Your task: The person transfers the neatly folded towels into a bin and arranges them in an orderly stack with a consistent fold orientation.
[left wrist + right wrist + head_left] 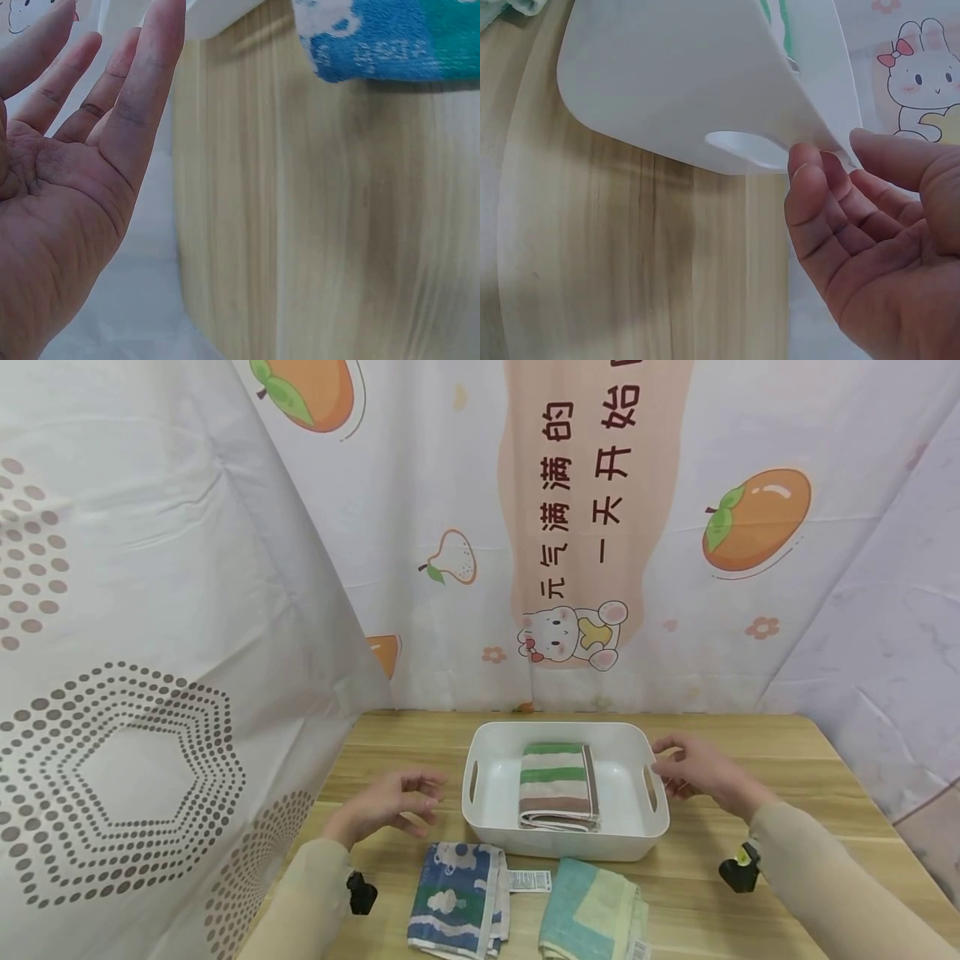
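A white plastic basket (615,846) with a handle slot at each end stands on the table. Inside lies a folded towel (557,785) striped green, white and brown. At the basket's right end is my right hand (701,770), its fingers loosely bent by the rim; whether they touch it is hard to tell. The right wrist view shows that hand (877,232) beside the basket's end wall (667,82). To the basket's left, my left hand (393,802) hovers apart from it, fingers spread and holding nothing. Below that hand lies a folded blue patterned towel (453,897).
A folded teal and yellow towel (588,910) lies in front of the basket, right of the blue one. A white paper label (529,882) sticks out between them. The wooden table (720,893) meets a printed curtain (450,643) at the back.
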Available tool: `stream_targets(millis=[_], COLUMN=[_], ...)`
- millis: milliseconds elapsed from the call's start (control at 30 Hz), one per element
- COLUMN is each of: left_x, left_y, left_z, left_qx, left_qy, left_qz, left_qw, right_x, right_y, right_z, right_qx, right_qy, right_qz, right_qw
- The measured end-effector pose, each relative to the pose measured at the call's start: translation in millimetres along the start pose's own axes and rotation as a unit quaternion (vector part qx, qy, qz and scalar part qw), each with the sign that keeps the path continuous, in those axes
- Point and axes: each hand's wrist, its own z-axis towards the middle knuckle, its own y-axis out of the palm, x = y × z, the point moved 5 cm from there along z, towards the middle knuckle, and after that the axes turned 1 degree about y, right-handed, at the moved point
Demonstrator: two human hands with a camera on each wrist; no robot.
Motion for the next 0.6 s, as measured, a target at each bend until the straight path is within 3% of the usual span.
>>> stream_targets(millis=[200,600], left_x=[-12.9,-41.5], left_y=[0.4,1.7], left_z=[-3.4,-12.7], left_qx=[-0.002,-0.013], left_qy=[-0.015,-0.04], left_qz=[-0.017,-0.036], left_qw=[0.9997,0.9985], right_x=[6.7,15.6], right_y=[1.4,3.1], right_z=[-1.1,-1.3], right_qx=[-0.012,-0.054], right_qy=[0.001,0.016], right_qz=[0.003,0.071], right_qw=[1.0,0.996])
